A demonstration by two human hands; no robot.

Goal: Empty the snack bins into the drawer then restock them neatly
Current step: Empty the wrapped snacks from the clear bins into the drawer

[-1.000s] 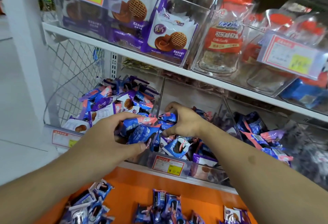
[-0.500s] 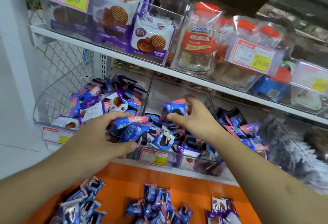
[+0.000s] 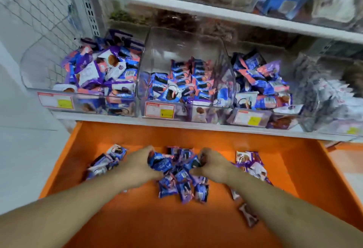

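Both hands have dropped from the middle bin down into the orange drawer (image 3: 196,226), and the view has tipped downward with them. That drawer is pulled out below the shelf (image 3: 176,125) and fills the lower half of the view. On the shelf stand clear bins side by side: the left bin (image 3: 49,82) heaped with purple and white snack packs, the middle bin (image 3: 182,51) about half full of blue packs, the right bin (image 3: 253,118) piled with blue and purple ones. In the drawer lie three heaps well apart: a small left heap (image 3: 107,162), a bigger middle pile (image 3: 182,187) and a right heap (image 3: 252,164). The left hand (image 3: 138,166) is curled around a blue pack (image 3: 159,162) at the top of the middle pile. The right hand (image 3: 213,164) pinches a dark pack (image 3: 197,163) on the same pile's far side, though blur hides the exact finger hold
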